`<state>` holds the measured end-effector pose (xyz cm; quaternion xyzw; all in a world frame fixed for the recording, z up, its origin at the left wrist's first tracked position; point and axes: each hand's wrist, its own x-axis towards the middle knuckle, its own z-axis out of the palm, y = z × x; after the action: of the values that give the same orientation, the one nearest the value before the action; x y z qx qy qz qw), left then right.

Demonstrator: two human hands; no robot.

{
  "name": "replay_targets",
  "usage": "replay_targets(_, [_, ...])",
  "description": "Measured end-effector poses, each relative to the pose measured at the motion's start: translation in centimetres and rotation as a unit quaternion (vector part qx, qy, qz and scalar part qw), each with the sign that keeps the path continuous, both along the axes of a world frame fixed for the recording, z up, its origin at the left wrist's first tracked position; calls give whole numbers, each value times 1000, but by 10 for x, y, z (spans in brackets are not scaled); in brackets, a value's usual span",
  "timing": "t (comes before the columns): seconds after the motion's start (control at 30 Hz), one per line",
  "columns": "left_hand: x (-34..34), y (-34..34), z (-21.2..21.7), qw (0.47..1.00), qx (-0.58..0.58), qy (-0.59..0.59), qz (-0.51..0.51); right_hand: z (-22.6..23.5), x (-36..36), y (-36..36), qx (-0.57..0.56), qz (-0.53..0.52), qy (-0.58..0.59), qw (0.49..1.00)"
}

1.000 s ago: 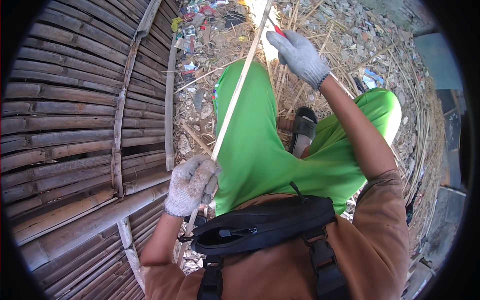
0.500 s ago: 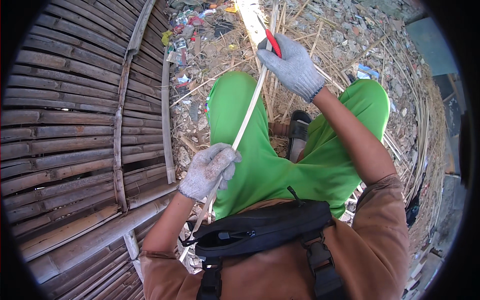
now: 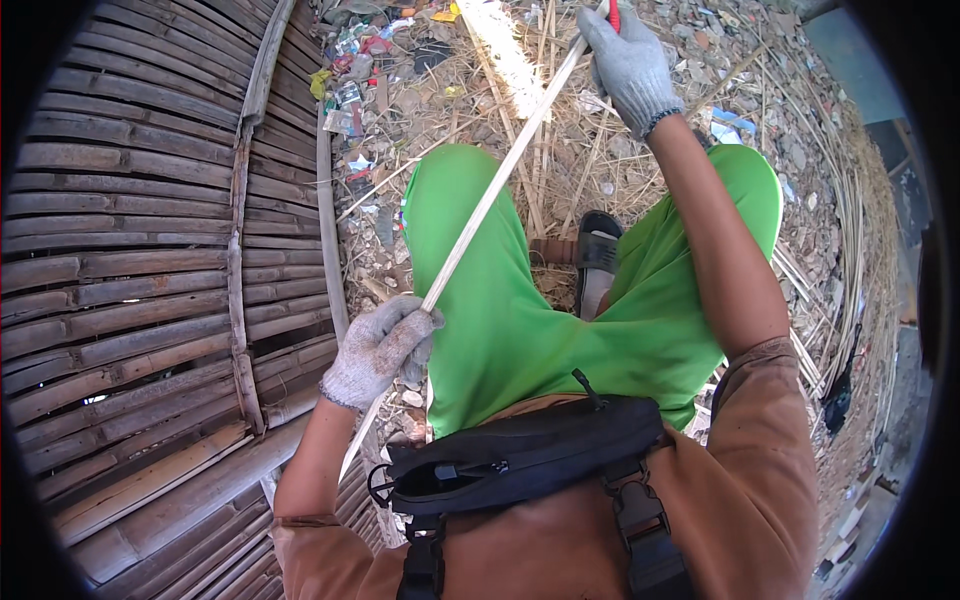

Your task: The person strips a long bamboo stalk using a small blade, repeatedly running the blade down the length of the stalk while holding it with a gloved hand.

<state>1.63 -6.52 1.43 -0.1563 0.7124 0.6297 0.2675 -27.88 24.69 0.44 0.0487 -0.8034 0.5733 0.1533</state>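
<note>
A long pale bamboo strip [image 3: 490,200] runs slantwise across my left thigh, from beside my left forearm up to the top of the view. My left hand [image 3: 378,352], in a grey glove, is closed round its lower part. At the top, my gloved right hand [image 3: 632,78] grips a red-handled knife [image 3: 614,14], with its fingers against the strip's upper part. Most of the knife lies outside the picture, and its blade is not visible.
Bamboo slat panelling [image 3: 130,260] stands close on my left. Stony ground [image 3: 700,50] with litter and loose strips lies ahead. A bundle of thin strips [image 3: 850,250] runs along the right. A black bag [image 3: 530,445] rests at my waist, above my green trousers [image 3: 470,330].
My right hand has moved up and to the right along with the knife. The strip leans further right, and my left hand has shifted slightly left.
</note>
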Motion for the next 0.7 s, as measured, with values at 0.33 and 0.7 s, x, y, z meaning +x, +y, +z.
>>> replay_targets(0.33, [-24,25,-6,996,33,9,80,-45,74,-80,213,220,-136,942])
replay_targets(0.7, [1,1,-9,996,70,3,47,-38,47,-77,-94,203,-248,943])
